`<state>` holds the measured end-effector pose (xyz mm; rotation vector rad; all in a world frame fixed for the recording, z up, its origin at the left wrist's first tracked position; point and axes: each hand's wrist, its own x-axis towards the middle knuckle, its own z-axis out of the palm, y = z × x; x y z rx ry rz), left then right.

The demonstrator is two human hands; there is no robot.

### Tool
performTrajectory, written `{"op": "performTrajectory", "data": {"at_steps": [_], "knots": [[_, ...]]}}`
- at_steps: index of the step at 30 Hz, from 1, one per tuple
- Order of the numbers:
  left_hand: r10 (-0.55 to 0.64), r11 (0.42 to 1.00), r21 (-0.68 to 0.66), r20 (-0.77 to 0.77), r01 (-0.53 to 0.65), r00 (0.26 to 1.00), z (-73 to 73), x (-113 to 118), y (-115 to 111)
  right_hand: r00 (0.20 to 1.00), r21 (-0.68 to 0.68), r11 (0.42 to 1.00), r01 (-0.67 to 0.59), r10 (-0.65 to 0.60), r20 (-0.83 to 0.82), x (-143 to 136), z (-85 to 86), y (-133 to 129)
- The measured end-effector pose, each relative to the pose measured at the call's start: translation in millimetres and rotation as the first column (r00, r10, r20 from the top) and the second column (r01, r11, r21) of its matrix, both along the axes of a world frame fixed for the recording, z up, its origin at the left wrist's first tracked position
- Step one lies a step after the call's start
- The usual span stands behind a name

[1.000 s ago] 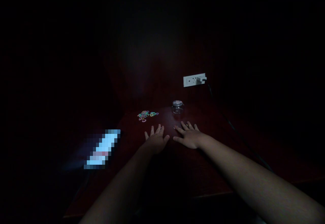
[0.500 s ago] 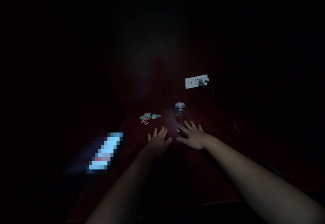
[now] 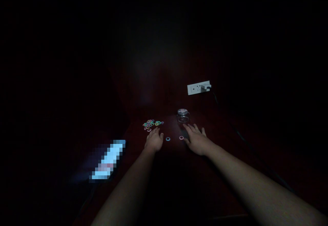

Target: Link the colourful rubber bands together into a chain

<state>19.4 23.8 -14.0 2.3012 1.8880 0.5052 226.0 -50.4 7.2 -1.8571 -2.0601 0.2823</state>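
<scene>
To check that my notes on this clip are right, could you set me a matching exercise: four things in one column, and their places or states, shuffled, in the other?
Things
1. jar
2. blue ring
3. plug
4. cluster of rings

Places or states
A. in the white wall socket
B. many-coloured, just beyond the fingers of the left hand
C. clear-sided, with its lid on
D. lying alone between the left hand and the right hand, nearer the left than the pink ring is

Right pairs: 1-C, 2-D, 3-A, 4-B
</scene>
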Motion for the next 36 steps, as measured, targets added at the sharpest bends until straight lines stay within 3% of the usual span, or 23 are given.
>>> {"op": "performTrajectory", "data": {"at_steps": [9,15,28,36], "knots": [[0.064,0.995,0.076,-0.069,-0.059,0.996,-4.7,2.9,39.6,0.939,0.227,0.946,0.231,-0.156,-0.305,17.0,6.3,13.2],[0.018,0.97,0.245,-0.077,0.001,0.997,-1.0,8.4,59.0,0.869,0.319,0.877,0.36,-0.19,-0.458,29.4,1.3,24.0],[0.155,0.962,0.236,-0.059,-0.138,0.986,6.2,8.7,67.6,0.845,0.353,0.879,0.321,-0.097,-0.526,28.9,-7.5,31.0],[0.138,0.907,0.403,-0.011,-0.122,0.99,7.2,9.3,56.4,0.886,0.351,0.889,0.294,-0.116,-0.449,31.3,-7.3,33.3]]}}
